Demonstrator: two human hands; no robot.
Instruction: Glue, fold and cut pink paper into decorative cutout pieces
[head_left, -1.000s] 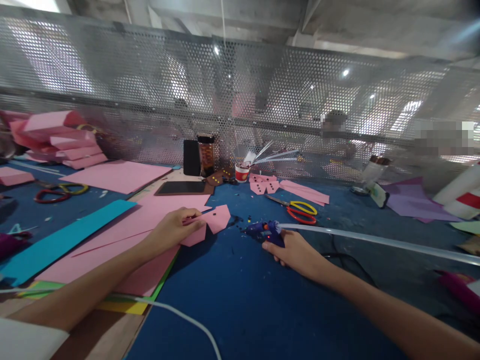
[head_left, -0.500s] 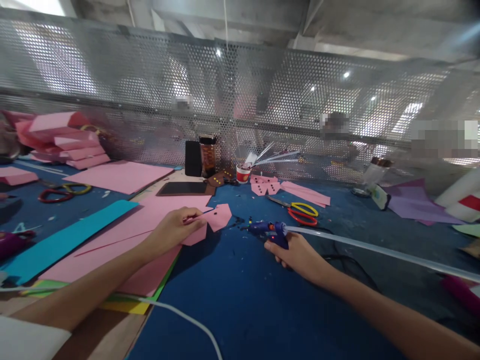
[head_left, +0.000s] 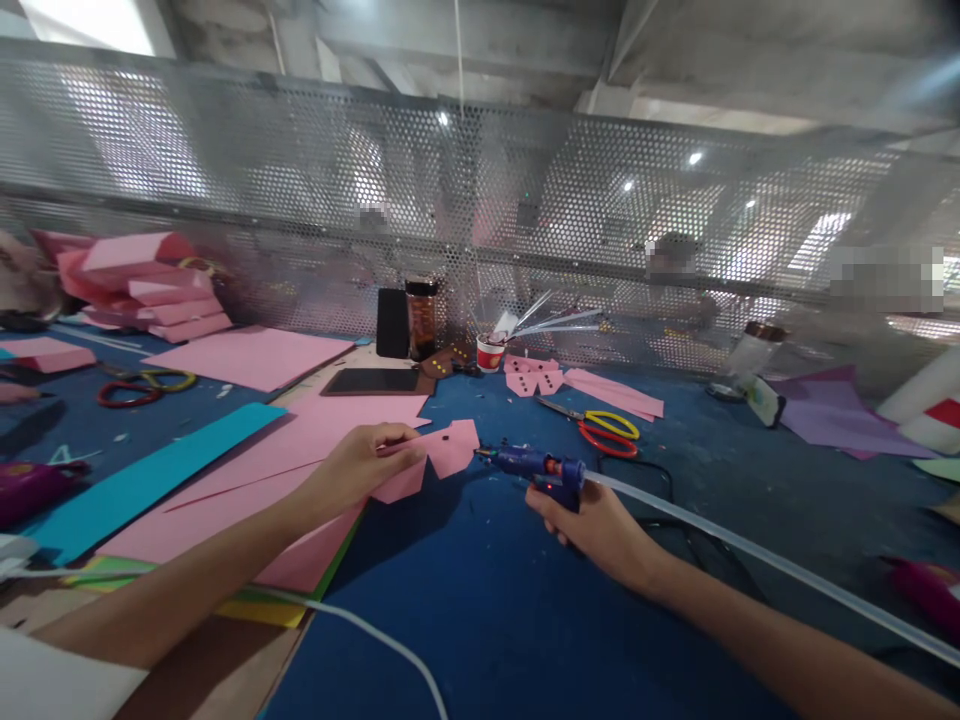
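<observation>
A: Nearest stuff, pls?

B: At near left, a white sleeve & a white cable, curved over the blue counter. Then, a bit farther, a yellow sheet w/ a large pink sheet on top. Also a blue paper strip, slanted, at left.

A: And w/ the left hand?

B: Gripping a small pink cutout by its left end, w/ fingers closed on it. Holding it approx. mid-scene, right of the large pink sheet, above the counter. Can see a small black dot on it.

A: And w/ the right hand?

B: Gripping a blue glue gun by the handle, w/ fingers wrapped round. Can't tell re: trigger. Pointing it left, w/ nozzle tip at the cutout's right edge; touching or just short, can't tell. Out of its back, a long clear glue stick, toward near right.

A: Farther on?

B: Just beyond the gun, red-&-yellow scissors. Farther, at left, a flat dark phone; right of center, a dotted pink cutout, just right of a red-&-white cup w/ clear sticks. Left of the cup, a dark-lidded jar, upright.

A: Farthest?

B: Behind it all, a perforated metal screen, full width.
</observation>
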